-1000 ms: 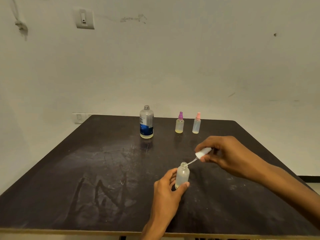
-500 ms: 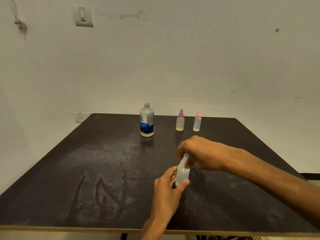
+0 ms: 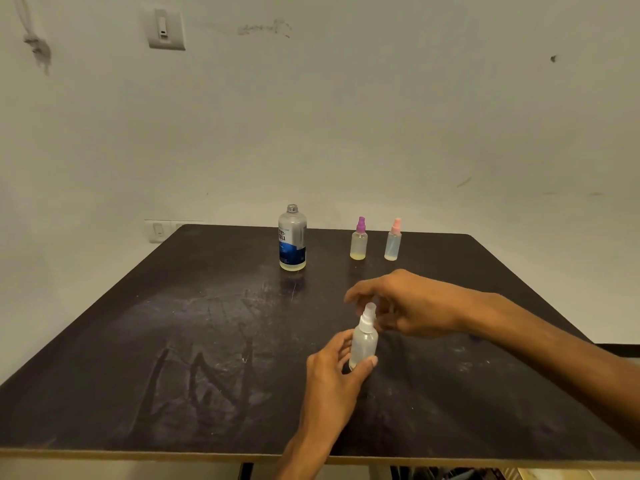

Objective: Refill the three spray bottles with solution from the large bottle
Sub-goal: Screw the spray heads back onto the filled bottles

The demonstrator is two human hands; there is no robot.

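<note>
Nearest the camera, the left hand (image 3: 334,370) grips the small white-capped spray bottle (image 3: 363,344) around its lower body, thumb at the front and fingers behind, holding it upright just over the near half of the dark table (image 3: 138,341). The right hand (image 3: 408,304) sits at the bottle's top with its fingers curled loosely about the white spray cap (image 3: 367,315); the picture is blurred there, so whether the fingertips pinch the cap or only hover around it cannot be told. The step in hand looks like screwing the cap on. To do it well, the left hand should keep the bottle steady and vertical while the right turns the cap squarely on its thread until snug, without squeezing the soft body and pushing liquid out.

Further back stands the large bottle (image 3: 292,239), uncapped, with a blue label and a little yellowish liquid at the bottom. To its right, well apart from it, stand a purple-capped spray bottle (image 3: 359,241) and, just beside that, a pink-capped spray bottle (image 3: 393,241), both capped and upright.
</note>
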